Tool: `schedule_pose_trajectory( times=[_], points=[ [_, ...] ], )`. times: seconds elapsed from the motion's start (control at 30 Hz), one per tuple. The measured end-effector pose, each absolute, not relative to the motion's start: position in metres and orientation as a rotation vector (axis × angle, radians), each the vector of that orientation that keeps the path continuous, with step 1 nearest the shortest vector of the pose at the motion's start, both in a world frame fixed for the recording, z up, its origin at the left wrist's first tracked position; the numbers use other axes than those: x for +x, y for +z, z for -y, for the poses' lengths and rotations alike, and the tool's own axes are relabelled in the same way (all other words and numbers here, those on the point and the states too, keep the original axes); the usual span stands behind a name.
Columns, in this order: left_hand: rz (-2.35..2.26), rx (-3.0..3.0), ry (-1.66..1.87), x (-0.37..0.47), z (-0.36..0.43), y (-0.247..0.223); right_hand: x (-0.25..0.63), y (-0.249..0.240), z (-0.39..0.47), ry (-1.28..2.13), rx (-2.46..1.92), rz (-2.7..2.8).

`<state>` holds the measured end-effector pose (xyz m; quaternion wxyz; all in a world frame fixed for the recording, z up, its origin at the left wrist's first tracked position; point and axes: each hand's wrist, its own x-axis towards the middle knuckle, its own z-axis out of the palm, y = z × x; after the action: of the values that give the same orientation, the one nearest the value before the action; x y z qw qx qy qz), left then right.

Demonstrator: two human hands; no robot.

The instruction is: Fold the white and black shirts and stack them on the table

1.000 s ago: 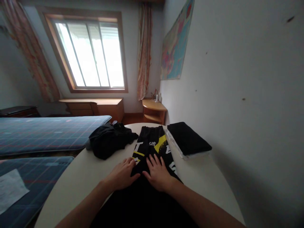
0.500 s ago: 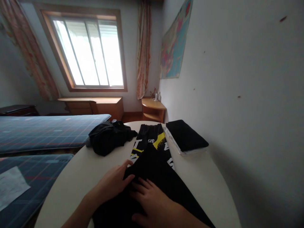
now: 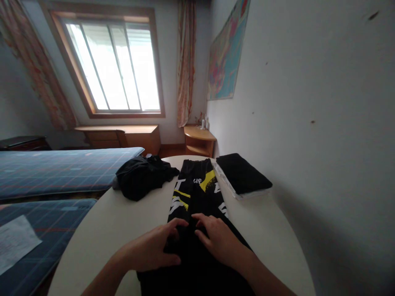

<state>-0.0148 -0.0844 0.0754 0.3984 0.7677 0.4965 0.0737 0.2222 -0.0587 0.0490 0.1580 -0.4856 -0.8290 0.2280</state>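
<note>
Black trousers (image 3: 202, 197) with white and yellow print lie lengthwise on the white round table (image 3: 123, 218), their waistband at the far end. The near part is plain black and runs out of the bottom of the view. My left hand (image 3: 154, 246) rests over the left side of the trousers, fingers curved and thumb held apart. On the other side, my right hand (image 3: 217, 238) touches the cloth near the middle, its fingers bent and apart. Neither hand visibly pinches the fabric, and the fingertips of both are close together.
A crumpled black garment (image 3: 142, 174) lies at the table's far left. Folded dark clothing (image 3: 243, 174) with a white layer underneath sits at the far right, near the wall (image 3: 308, 82). Blue plaid mattresses (image 3: 61, 172) are on the left, one bearing a paper sheet (image 3: 18, 242).
The left part of the trousers has been laid flatter, showing more print. My right hand has moved forward and to the right; my left hand has come slightly nearer me.
</note>
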Motion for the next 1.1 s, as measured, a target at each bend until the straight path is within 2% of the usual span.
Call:
schedule_pose_trajectory(
  times=[0.13,0.43,0.63,0.9,1.1],
  points=[
    [-1.195,1.918,-0.021,-0.015,0.087,0.081,0.221,0.049,0.059,0.681,-1.356,2.380],
    [-0.873,1.545,-0.126,-0.012,0.082,0.062,0.222,0.046,0.056,0.692,-1.312,2.388],
    [-0.990,2.178,0.175,-0.001,0.087,0.067,0.224,0.039,0.049,0.731,-1.291,2.322],
    [-1.008,2.314,0.079,0.002,0.089,0.058,0.217,0.041,-0.018,0.341,-1.556,2.390],
    [-0.948,2.349,0.181,0.008,0.089,0.063,0.192,0.044,-0.082,0.147,-1.781,2.231]
  ],
)
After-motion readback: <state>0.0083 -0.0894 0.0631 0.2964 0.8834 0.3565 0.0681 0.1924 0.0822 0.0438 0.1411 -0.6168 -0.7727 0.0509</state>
